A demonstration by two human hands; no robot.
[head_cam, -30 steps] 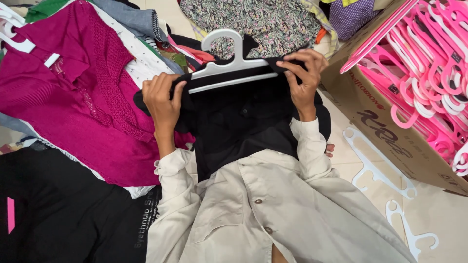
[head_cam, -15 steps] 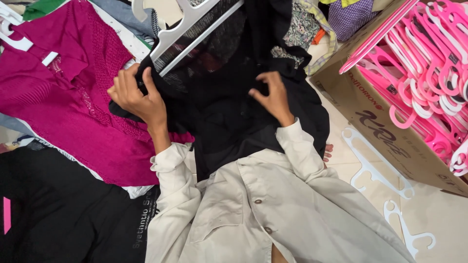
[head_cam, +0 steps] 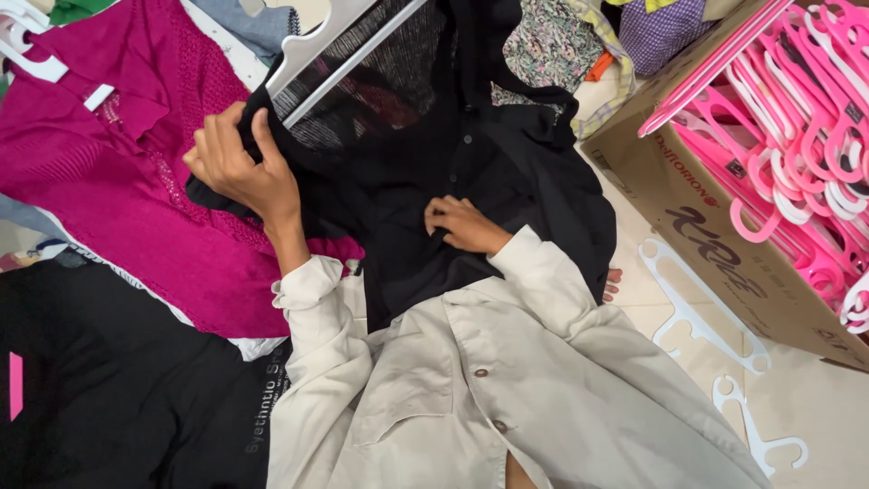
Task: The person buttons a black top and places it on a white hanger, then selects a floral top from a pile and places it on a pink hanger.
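Clothes cover the floor, with a box of pink hangers at right. Left hand, fingers clamped on the black shirt, lifts its white hanger so the cloth hangs free. Right hand pinches the shirt front near the buttons, holding it straight.

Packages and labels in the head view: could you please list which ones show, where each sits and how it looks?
Cardboard box: right side on the floor, brown, dark and red print on its wall, full of pink hangers.
Pink tag: far left edge on a black garment, small upright rectangle.
Pale print: on that garment's hem, lower centre-left.
No screens or signs.
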